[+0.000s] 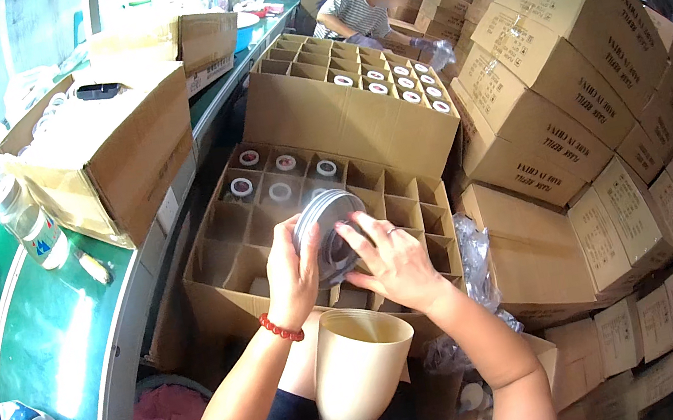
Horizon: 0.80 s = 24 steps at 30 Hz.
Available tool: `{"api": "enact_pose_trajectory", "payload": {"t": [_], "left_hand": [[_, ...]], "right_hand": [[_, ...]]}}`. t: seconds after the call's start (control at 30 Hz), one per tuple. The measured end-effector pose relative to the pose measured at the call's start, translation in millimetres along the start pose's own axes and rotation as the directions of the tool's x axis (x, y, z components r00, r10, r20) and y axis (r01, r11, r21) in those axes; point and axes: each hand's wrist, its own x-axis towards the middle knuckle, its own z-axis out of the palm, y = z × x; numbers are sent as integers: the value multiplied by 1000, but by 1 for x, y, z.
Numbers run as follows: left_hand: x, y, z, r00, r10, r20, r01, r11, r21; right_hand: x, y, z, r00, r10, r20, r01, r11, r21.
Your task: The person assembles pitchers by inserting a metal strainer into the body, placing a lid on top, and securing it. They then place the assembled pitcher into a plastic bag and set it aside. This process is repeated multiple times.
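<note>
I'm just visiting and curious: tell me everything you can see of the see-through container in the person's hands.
The container looks round and made of clear plastic, with pale, ridged bands around its upper end. It is tilted, held between the left hand and the right hand, whose fingers cover part of its sides. It is up over the divided carton. Whether anything is inside, I can't tell.
</note>
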Motion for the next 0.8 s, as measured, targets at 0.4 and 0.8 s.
{"api": "enact_pose_trajectory", "payload": {"t": [0.4, 0.8], "left_hand": [[5, -25, 3, 997, -77, 12, 78, 997, -29], [20, -152, -29, 653, -734, 188, 468, 195, -862]], "right_hand": [[14, 6, 30, 934, 278, 224, -305, 948, 93], [37, 175, 200, 783, 579, 227, -620, 696, 363]]}}
